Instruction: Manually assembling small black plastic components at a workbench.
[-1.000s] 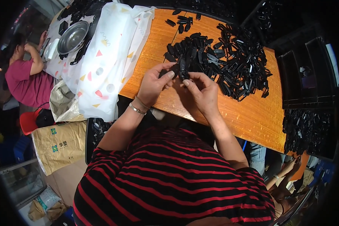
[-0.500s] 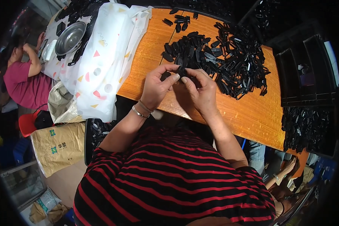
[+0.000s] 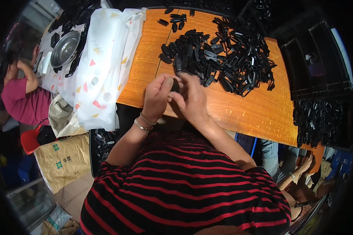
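Over the front edge of the table, my left hand is closed, its thumb bent over a small black plastic part. Most of that part is hidden by the fingers. Close against it on the right is my right hand, its thumb near the part and its fingertips smeared by motion; whether it grips the part cannot be made out. Just beyond both hands lies a large pile of black plastic parts, some solid and some frame-shaped.
A wooden table holds the pile. A patterned white sheet covers its left side, with a metal bowl beyond. A black bin of parts stands right. A person in a maroon shirt sits left; another person's legs show lower right.
My view has shifted slightly, so the table sits a little further left. Both hands have moved slightly toward me, and the right fingers have lifted and blurred.
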A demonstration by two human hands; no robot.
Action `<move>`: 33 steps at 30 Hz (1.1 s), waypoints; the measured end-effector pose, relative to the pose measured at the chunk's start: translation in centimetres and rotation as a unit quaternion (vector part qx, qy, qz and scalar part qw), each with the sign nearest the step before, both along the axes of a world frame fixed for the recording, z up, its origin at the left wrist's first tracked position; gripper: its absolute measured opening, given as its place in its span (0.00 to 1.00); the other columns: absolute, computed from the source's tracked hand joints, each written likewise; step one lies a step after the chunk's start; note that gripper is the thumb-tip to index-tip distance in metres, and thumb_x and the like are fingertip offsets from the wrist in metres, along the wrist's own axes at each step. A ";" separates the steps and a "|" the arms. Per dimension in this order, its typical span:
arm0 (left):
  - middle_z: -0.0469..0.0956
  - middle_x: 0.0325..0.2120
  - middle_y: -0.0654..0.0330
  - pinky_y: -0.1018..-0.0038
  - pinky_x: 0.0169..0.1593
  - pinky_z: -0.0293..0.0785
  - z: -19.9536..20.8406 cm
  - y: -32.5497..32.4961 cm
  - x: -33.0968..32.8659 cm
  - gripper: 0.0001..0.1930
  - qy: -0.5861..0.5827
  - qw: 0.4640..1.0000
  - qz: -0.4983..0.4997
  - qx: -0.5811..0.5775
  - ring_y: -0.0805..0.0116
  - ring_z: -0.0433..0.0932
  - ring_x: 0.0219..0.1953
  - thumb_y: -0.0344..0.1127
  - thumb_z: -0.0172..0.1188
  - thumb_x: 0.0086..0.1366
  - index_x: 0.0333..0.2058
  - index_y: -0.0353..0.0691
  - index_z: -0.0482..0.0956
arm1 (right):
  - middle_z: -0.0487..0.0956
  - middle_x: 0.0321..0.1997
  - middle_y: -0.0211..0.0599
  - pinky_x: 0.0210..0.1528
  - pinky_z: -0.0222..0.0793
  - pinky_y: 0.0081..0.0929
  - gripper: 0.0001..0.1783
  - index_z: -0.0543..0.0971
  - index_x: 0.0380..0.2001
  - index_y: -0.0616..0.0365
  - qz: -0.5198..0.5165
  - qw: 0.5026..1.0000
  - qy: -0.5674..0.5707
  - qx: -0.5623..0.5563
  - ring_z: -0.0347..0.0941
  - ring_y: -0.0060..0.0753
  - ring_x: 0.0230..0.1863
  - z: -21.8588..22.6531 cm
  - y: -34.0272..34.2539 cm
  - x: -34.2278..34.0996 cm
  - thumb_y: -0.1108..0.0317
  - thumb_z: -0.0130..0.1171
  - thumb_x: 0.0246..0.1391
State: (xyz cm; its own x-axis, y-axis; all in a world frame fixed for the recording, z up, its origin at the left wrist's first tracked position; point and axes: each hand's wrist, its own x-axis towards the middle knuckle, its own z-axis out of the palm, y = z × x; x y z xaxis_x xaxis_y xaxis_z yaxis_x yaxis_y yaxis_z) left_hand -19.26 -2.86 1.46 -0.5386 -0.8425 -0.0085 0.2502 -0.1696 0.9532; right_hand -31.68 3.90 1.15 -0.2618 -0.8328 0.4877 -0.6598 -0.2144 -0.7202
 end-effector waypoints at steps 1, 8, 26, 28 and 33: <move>0.75 0.29 0.68 0.87 0.30 0.65 0.1 -0.1 0.3 0.12 0.002 0.999 -0.038 -0.009 0.85 0.69 0.27 0.37 0.48 0.71 0.39 0.36 0.76 | 0.76 0.40 0.50 0.35 0.72 0.36 0.29 0.68 0.52 0.61 0.040 0.999 0.005 -0.005 0.76 0.50 0.35 -0.2 0.0 0.3 0.68 0.67 0.47; 0.73 0.26 0.65 0.84 0.33 0.68 1.2 -0.1 1.5 0.16 -0.028 0.998 -0.060 -0.023 0.79 0.71 0.28 0.43 0.46 0.72 0.33 0.37 0.73 | 0.77 0.33 0.51 0.33 0.72 0.38 0.27 0.66 0.53 0.60 0.056 0.994 -0.087 0.034 0.77 0.56 0.34 -0.5 0.4 2.7 0.70 0.63 0.51; 0.77 0.28 0.55 0.68 0.35 0.73 2.4 0.3 8.4 0.07 -0.405 0.804 0.036 -0.434 0.56 0.78 0.33 0.29 0.63 0.56 0.34 0.39 0.81 | 0.74 0.39 0.44 0.32 0.74 0.40 0.13 0.79 0.41 0.62 -0.037 0.941 0.295 0.161 0.76 0.51 0.32 1.1 1.5 -11.9 0.79 0.57 0.49; 0.75 0.25 0.56 0.68 0.33 0.72 1.6 -1.5 4.4 0.08 -0.355 0.779 0.026 -0.516 0.59 0.77 0.30 0.28 0.61 0.57 0.36 0.40 0.81 | 0.73 0.39 0.46 0.35 0.74 0.41 0.15 0.79 0.40 0.61 -0.017 0.909 0.357 0.215 0.77 0.51 0.33 1.3 0.5 -12.0 0.80 0.55 0.46; 0.72 0.26 0.58 0.66 0.33 0.71 -0.5 -4.6 -0.9 0.08 -0.325 0.717 -0.030 -0.616 0.61 0.75 0.31 0.30 0.60 0.56 0.36 0.42 0.80 | 0.72 0.37 0.47 0.36 0.74 0.41 0.15 0.78 0.39 0.61 0.028 0.876 0.415 0.245 0.77 0.50 0.34 1.6 -0.5 -12.3 0.79 0.56 0.45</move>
State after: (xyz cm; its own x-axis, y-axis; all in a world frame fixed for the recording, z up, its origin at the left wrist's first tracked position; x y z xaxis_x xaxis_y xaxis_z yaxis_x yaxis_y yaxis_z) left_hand -20.12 -7.47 0.98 -0.7941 -0.4019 0.4559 -0.2870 0.9092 0.3016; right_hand -44.01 3.37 2.76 0.0626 -0.9955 0.0716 -0.9979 -0.0635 -0.0113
